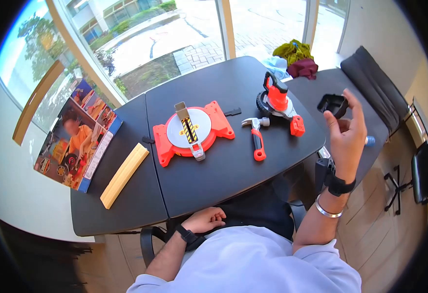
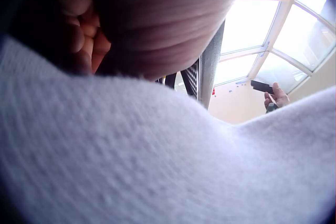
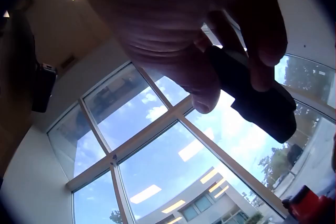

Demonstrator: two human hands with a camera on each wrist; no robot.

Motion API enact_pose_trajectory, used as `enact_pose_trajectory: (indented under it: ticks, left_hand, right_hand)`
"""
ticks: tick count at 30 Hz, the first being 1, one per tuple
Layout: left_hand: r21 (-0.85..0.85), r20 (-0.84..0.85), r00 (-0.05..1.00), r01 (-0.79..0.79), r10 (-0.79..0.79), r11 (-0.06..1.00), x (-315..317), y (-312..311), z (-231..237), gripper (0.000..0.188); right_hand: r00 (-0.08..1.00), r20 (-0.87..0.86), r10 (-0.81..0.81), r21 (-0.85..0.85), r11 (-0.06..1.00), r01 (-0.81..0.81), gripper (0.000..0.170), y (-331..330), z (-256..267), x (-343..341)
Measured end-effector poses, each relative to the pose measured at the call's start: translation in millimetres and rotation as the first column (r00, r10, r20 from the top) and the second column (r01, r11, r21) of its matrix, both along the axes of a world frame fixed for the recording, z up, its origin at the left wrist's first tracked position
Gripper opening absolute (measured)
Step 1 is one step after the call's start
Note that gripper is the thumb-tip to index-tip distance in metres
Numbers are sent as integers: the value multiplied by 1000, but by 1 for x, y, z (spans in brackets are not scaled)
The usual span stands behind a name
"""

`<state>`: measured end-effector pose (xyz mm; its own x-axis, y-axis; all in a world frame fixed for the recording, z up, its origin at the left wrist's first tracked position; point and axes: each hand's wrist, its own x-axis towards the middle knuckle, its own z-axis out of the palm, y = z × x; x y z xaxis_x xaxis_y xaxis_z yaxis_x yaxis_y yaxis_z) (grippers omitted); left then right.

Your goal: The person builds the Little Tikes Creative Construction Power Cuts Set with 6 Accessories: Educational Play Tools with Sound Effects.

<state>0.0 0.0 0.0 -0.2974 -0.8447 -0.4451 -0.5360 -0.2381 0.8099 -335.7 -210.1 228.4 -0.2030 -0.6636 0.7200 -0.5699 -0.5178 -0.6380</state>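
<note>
My right hand [image 1: 348, 141] is raised beyond the table's right side, pinching a small black hollow part [image 1: 333, 105] between thumb and fingers. In the right wrist view the same black part [image 3: 257, 95] shows dark against the windows, the thumb on one side and fingers on the other. My left hand [image 1: 205, 220] rests in my lap by the table's near edge, fingers loosely curled and holding nothing. The left wrist view shows mostly shirt and part of that hand [image 2: 86, 35]. Nearest the raised hand on the table is a red and black toy saw [image 1: 277, 97] with a red block [image 1: 297, 125].
On the dark table [image 1: 204, 188] are a toy hammer [image 1: 257, 139], a red base with a grey disc [image 1: 194, 128], a small black piece [image 1: 233, 112], a wood-coloured strip [image 1: 124, 176] and a picture box [image 1: 77, 139]. Clothes [image 1: 294, 56] lie on a grey bench [image 1: 316, 85] at right.
</note>
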Motion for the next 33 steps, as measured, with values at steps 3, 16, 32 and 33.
enact_pose_trajectory:
  ticks: [3,16,32,33]
  left_hand:
    - [-43,11,1000,5,-5,999,0,5,-3,29]
    - [-74,78,996,57,-52,996,-1,2,-7,37]
    - [-110,34,998,54,-50,992,0,-3,-15,35]
    - [-111,33,998,51,-48,993,0,-2,-14,35]
  right_hand:
    - [995,-86,42,177,984,-26,53,-27,-27,-10]
    - [877,-447,177,490,869,74,25,-68,-103,-20]
    - [844,-501,189,560,814,150,32,-70,-109,-20]
    - [840,-505,199,574,804,155,33,-69,-106,-20]
